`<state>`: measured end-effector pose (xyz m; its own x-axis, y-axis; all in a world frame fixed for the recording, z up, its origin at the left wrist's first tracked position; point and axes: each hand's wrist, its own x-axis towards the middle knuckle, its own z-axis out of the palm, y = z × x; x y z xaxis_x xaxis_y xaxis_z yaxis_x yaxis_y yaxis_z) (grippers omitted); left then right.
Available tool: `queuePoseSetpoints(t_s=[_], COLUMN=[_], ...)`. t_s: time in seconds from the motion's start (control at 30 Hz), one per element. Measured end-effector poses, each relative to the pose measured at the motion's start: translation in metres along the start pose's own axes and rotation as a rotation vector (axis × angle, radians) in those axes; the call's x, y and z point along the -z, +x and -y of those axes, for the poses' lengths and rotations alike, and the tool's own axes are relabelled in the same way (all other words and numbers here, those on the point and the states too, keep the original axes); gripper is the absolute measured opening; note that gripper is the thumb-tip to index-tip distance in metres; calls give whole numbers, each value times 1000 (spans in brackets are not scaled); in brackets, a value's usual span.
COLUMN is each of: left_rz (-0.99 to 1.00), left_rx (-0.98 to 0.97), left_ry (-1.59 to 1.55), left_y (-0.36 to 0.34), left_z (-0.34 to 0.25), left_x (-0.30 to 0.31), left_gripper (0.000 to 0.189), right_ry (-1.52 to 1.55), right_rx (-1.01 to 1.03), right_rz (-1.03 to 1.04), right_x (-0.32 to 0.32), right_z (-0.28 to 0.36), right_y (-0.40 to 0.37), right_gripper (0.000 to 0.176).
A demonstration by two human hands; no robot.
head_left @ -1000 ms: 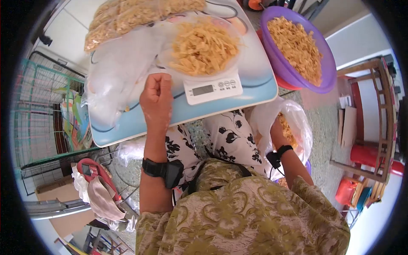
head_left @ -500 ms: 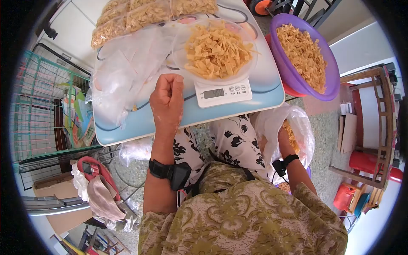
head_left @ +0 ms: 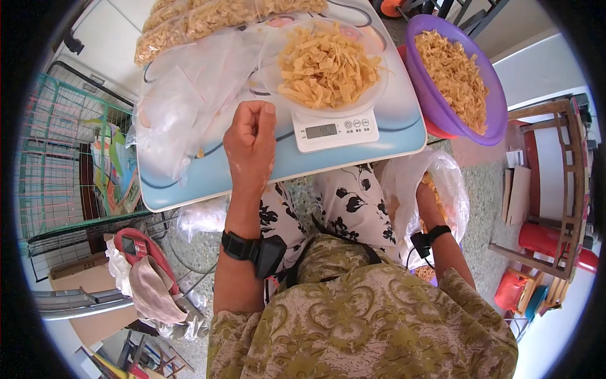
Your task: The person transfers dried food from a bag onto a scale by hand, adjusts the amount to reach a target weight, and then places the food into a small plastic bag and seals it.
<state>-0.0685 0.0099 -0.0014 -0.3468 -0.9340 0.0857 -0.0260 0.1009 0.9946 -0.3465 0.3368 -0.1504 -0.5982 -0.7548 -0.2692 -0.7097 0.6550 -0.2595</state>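
My left hand (head_left: 250, 136) is closed in a fist above the table's front edge, just left of a white digital scale (head_left: 338, 130). Nothing shows between its fingers. On the scale, a clear round bowl (head_left: 271, 74) holds a heap of pale yellow dried strips (head_left: 328, 69). My right hand (head_left: 429, 201) reaches down into a clear plastic bag (head_left: 456, 183) beside my right knee. More yellow strips show inside this bag. The fingers of that hand are hidden by the bag. Empty clear plastic bags (head_left: 183, 101) lie flat on the table, left of the bowl.
Filled bags of strips (head_left: 208, 31) lie at the table's (head_left: 290, 167) back left. A purple basin (head_left: 413, 69) full of strips stands off its right side. Left of the table is a green wire cage (head_left: 57, 151). A wooden frame (head_left: 571, 189) stands far right.
The view has shifted slightly. My left fist stays beside the scale, and my right hand remains in the bag, lying slightly lower. The bowl's contents look the same.
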Motion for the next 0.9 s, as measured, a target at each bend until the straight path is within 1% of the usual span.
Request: queuePoseSetpoints(t_s=[0.03,0.07,0.13,0.27,0.33,0.37,0.43,0.47,0.53,0.57,0.63,0.67,0.73,0.77,0.83,0.87,0.9], left_rz=[-2,0,-10,-17,-13,-11,-13,-8,-2,0,-18,-15,-18,-12,-16,-6,-23], left_rx=[-14,-13,-26,-13,-33,-33,-17,-17,-1,-1,-43,-42,-30,-28,-20,-17,-64], left_ry=[-7,-7,3,23,26,27,2,1,-14,-15,30,30,-3,-4,15,14,39], left_y=[1,1,1,1,3,2,0,-1,-1,0,1,1,0,0,1,2,5], left_z=[2,3,4,0,4,4,-2,-3,-3,-2,1,0,-1,-1,-1,3,10], left_x=[0,0,0,-1,0,0,-1,-2,-1,0,0,0,-1,-1,0,1,3], left_gripper=[15,15,14,14,15,15,15,15,15,15,14,14,14,14,15,15,15], right_ry=[-215,-215,2,-72,44,45,49,49,195,195,334,335,599,600,730,732,800], right_rx=[23,21,123,94,91,90,291,287,36,33,-63,-65,-89,-94,-196,-206,-277], right_rz=[90,91,-116,-66,-141,-141,-265,-267,-56,-56,-54,-54,-67,-68,31,28,72], right_x=[11,10,8,9,18,15,11,10,27,33,41,42,43,42,43,45,59], right_z=[10,7,-3,-18,-10,-16,-23,-27,-10,-3,8,11,12,8,5,2,13], right_y=[-1,-4,-8,-9,-14,-14,-14,-17,-26,-29,-33,-35,-38,-39,-37,-38,-40], right_gripper=[25,25,25,25,14,14,32,32,35,35,33,33,26,26,9,9,7])
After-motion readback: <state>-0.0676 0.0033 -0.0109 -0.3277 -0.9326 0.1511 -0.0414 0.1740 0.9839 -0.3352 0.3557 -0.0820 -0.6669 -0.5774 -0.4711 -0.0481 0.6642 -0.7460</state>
